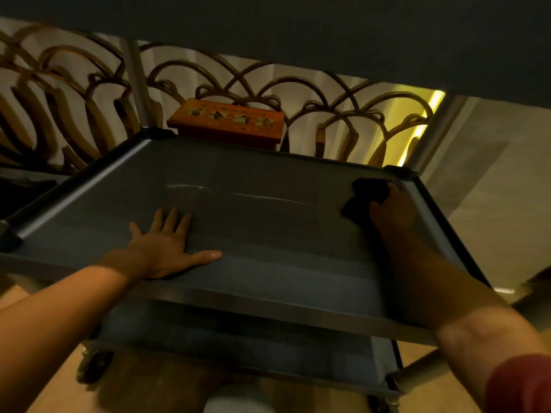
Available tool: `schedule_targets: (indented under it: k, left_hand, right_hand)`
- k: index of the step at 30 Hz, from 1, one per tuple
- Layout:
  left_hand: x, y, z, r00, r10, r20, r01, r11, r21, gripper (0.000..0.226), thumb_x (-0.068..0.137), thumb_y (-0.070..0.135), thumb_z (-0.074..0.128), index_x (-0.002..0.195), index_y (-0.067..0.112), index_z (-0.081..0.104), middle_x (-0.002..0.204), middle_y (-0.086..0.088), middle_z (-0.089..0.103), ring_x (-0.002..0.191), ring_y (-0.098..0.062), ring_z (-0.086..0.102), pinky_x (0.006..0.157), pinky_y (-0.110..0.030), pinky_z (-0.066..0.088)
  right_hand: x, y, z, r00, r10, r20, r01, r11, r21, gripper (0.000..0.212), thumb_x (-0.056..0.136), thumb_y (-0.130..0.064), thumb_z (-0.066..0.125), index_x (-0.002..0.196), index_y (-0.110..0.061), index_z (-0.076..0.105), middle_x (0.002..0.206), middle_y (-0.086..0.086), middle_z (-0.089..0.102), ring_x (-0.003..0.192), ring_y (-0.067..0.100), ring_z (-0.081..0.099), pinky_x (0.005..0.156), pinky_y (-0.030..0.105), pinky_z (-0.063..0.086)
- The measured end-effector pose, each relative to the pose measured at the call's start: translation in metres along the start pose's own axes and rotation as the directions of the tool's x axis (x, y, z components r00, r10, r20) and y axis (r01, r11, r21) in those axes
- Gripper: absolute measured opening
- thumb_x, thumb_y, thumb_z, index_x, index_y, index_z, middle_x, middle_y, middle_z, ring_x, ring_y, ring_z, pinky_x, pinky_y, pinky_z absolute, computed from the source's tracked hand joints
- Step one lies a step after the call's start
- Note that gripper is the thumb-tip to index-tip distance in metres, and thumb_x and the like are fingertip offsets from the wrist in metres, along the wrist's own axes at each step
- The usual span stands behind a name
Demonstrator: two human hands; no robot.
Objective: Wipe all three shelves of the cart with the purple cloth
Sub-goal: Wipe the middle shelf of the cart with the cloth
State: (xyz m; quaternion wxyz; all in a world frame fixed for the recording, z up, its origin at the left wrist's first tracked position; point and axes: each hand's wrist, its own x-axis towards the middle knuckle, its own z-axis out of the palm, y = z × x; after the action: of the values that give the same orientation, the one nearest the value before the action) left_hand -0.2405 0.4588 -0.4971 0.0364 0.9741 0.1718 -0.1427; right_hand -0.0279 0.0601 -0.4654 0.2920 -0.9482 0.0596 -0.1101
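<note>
The grey metal cart's middle shelf (268, 222) fills the view, under the dark underside of the top shelf (298, 31). The bottom shelf (238, 338) shows below its front edge. My right hand (390, 208) presses a dark bunched cloth (365, 195), purple hard to tell in this dim light, into the shelf's far right corner. My left hand (167, 245) lies flat on the shelf at the front left, fingers spread, holding nothing.
Upright cart posts stand at the back left (138, 84) and back right (429, 135). An orange patterned box (226, 120) sits just behind the cart, before a curved rattan screen (59, 99). A caster wheel (92, 365) rests on the pale floor.
</note>
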Motion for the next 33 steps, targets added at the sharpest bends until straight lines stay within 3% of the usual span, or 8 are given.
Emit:
schedule_targets:
  k: [4, 9, 12, 15, 19, 22, 26, 33]
  left_hand:
    - [0.005, 0.001, 0.007, 1.000, 0.001, -0.022, -0.002, 1.000, -0.013, 0.142, 0.041, 0.110, 0.000, 0.159, 0.031, -0.010, 0.169, -0.001, -0.014, 0.154, -0.028, -0.014, 0.116, -0.070, -0.005]
    - [-0.006, 0.001, 0.002, 0.999, -0.001, -0.046, -0.001, 0.999, -0.049, 0.145, 0.043, 0.109, 0.004, 0.161, 0.025, -0.003, 0.170, -0.004, -0.006, 0.155, -0.030, -0.008, 0.117, -0.069, -0.003]
    - [-0.022, -0.001, -0.006, 0.985, -0.038, -0.169, 0.025, 0.996, -0.083, 0.139, 0.052, 0.106, 0.010, 0.158, 0.017, 0.020, 0.165, -0.011, 0.022, 0.151, -0.037, 0.017, 0.119, -0.065, 0.015]
    - [-0.034, -0.035, -0.006, 0.978, -0.108, -0.180, 0.110, 0.994, -0.001, 0.139, 0.051, 0.107, 0.006, 0.158, 0.019, 0.019, 0.165, -0.012, 0.019, 0.152, -0.040, 0.012, 0.119, -0.065, 0.013]
    - [-0.020, -0.064, -0.021, 0.987, -0.144, -0.071, 0.145, 0.989, 0.016, 0.146, 0.045, 0.110, 0.014, 0.160, 0.021, 0.007, 0.169, -0.011, 0.004, 0.154, -0.038, -0.002, 0.120, -0.064, 0.006]
    - [0.004, -0.054, -0.023, 0.988, -0.142, 0.058, 0.143, 0.989, -0.024, 0.151, 0.041, 0.109, 0.020, 0.160, 0.018, -0.003, 0.169, -0.011, -0.005, 0.154, -0.036, -0.005, 0.121, -0.063, 0.004]
    - [0.015, -0.059, -0.009, 0.987, -0.125, 0.101, 0.128, 0.992, -0.020, 0.159, 0.032, 0.112, 0.010, 0.158, 0.018, -0.016, 0.167, -0.011, -0.019, 0.153, -0.034, -0.015, 0.122, -0.060, -0.002]
    - [0.011, -0.062, -0.006, 0.993, -0.092, 0.079, 0.097, 0.993, -0.063, 0.155, 0.036, 0.110, 0.009, 0.157, 0.018, -0.018, 0.165, -0.011, -0.024, 0.152, -0.033, -0.022, 0.119, -0.060, -0.010]
  right_hand:
    - [-0.032, -0.057, 0.042, 0.995, -0.065, 0.078, 0.052, 0.985, 0.167, 0.035, 0.097, -0.026, 0.062, 0.132, -0.023, 0.059, 0.127, 0.005, 0.065, 0.114, 0.021, 0.062, 0.103, 0.043, 0.050]
    - [-0.095, -0.181, 0.125, 0.867, -0.407, 0.289, 0.388, 0.914, 0.122, 0.038, 0.090, -0.036, 0.070, 0.125, -0.025, 0.065, 0.118, 0.006, 0.070, 0.105, 0.025, 0.066, 0.091, 0.042, 0.055]
    - [-0.092, -0.202, 0.126, 0.871, -0.324, 0.370, 0.349, 0.937, -0.002, 0.041, 0.086, -0.051, 0.069, 0.118, -0.025, 0.065, 0.114, 0.004, 0.069, 0.099, 0.025, 0.066, 0.085, 0.045, 0.056]
    - [-0.044, -0.157, 0.087, 0.930, -0.168, 0.326, 0.241, 0.950, -0.197, 0.050, 0.063, -0.070, 0.074, 0.091, -0.031, 0.061, 0.086, 0.001, 0.064, 0.076, 0.022, 0.063, 0.060, 0.039, 0.050]
    - [0.027, -0.077, 0.069, 0.989, 0.094, 0.118, -0.081, 0.991, -0.109, 0.066, 0.087, -0.047, 0.062, 0.144, -0.021, 0.040, 0.144, 0.020, 0.049, 0.128, 0.042, 0.050, 0.103, 0.058, 0.044]
    - [0.039, -0.073, 0.090, 0.962, 0.272, -0.005, -0.269, 0.949, -0.166, 0.096, 0.083, -0.046, 0.073, 0.156, -0.012, 0.020, 0.157, 0.026, 0.030, 0.143, 0.047, 0.031, 0.116, 0.061, 0.029]
    - [0.040, -0.121, 0.118, 0.988, 0.143, -0.057, -0.145, 0.989, -0.028, 0.066, 0.090, -0.024, 0.071, 0.145, -0.007, 0.039, 0.145, 0.022, 0.047, 0.132, 0.040, 0.048, 0.111, 0.055, 0.040]
    - [-0.048, -0.284, 0.203, 0.924, -0.290, 0.251, 0.261, 0.955, 0.142, 0.055, 0.095, -0.018, 0.063, 0.147, -0.016, 0.044, 0.146, 0.013, 0.053, 0.133, 0.032, 0.052, 0.107, 0.046, 0.044]
